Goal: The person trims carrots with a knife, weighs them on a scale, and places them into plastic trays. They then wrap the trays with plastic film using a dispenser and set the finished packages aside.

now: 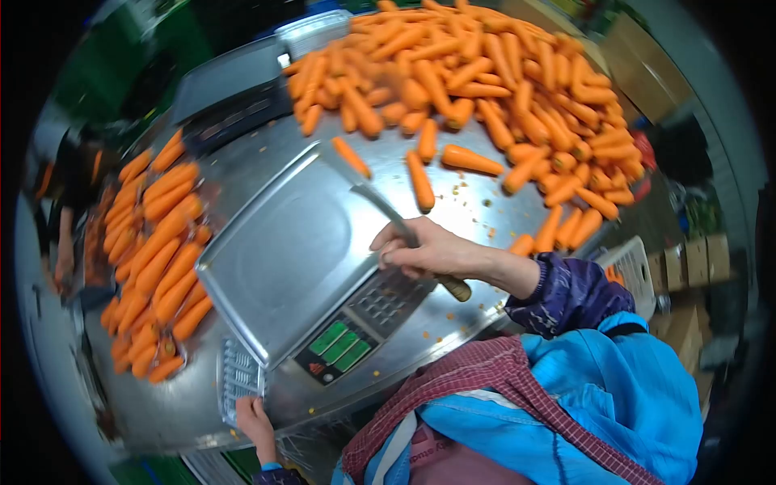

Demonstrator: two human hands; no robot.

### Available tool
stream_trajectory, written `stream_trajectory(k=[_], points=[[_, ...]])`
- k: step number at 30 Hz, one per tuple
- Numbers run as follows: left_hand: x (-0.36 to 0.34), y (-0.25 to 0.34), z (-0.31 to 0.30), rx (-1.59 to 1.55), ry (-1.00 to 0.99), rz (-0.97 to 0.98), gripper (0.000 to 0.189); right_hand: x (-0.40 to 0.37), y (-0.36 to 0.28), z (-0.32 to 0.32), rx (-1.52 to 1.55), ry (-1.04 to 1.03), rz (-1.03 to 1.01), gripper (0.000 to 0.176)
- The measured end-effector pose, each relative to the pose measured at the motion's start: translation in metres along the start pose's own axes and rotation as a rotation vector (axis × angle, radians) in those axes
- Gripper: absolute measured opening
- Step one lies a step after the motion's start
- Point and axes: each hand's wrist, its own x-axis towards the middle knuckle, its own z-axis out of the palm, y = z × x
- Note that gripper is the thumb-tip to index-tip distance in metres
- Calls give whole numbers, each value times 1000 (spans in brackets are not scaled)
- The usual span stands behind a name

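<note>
My right hand is wrapped round a knife, its blade pointing up and left over the edge of a metal scale tray. The scale's keypad and green display face me. At the table's front edge, my left hand grips the lower end of a clear plastic tray with ridges. A single carrot lies just beyond the scale tray's far corner, near the blade.
A large heap of carrots covers the far right of the metal table. Packed carrots lie at the left. A second scale stands behind. Cardboard boxes are at the right. Another person's arm shows at far left.
</note>
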Motion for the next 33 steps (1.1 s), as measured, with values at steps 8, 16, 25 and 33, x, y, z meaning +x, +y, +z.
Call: stream_trajectory(k=[8,16,25,33], points=[[1,-24,15,52,11,-37,10,-63,47,-23,134,67,27,29],[-3,10,-10,469,103,100,7,-132,97,-35,416,76,314,25],[32,96,-79,654,518,144,17,-62,111,-198,-212,716,52,28],[103,244,-25,397,48,567,18,30,132,-240,-1099,775,-66,17]])
